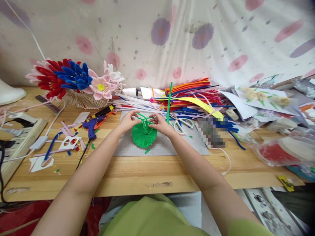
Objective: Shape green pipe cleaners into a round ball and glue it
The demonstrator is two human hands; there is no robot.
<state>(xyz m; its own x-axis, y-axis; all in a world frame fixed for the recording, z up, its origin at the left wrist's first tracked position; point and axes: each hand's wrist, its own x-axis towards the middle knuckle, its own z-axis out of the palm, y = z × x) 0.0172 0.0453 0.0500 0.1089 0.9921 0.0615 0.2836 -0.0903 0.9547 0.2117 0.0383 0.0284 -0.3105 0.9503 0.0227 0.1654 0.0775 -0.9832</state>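
A round, pleated green piece (144, 137) lies on the grey cutting mat (123, 149), with bent green pipe cleaners (145, 123) rising from its top in loops. My left hand (130, 121) pinches these pipe cleaners from the left. From the other side, my right hand (159, 124) has its fingers closed on them too. One long straight green pipe cleaner (169, 103) sticks up just beyond my right hand. Scissors with white handles (179, 127) lie right of that hand. A green scrap (147, 151) sits near the mat's front edge.
Pipe-cleaner flowers (76, 77) stand at the back left. A blue glue gun (90, 127) and scraps lie left of the mat. Bundled pipe cleaners (192, 93) fill the back. A blurred device (212, 132) with a white cable and plastic-wrapped items (283, 150) lie right; a power strip (24, 141) left.
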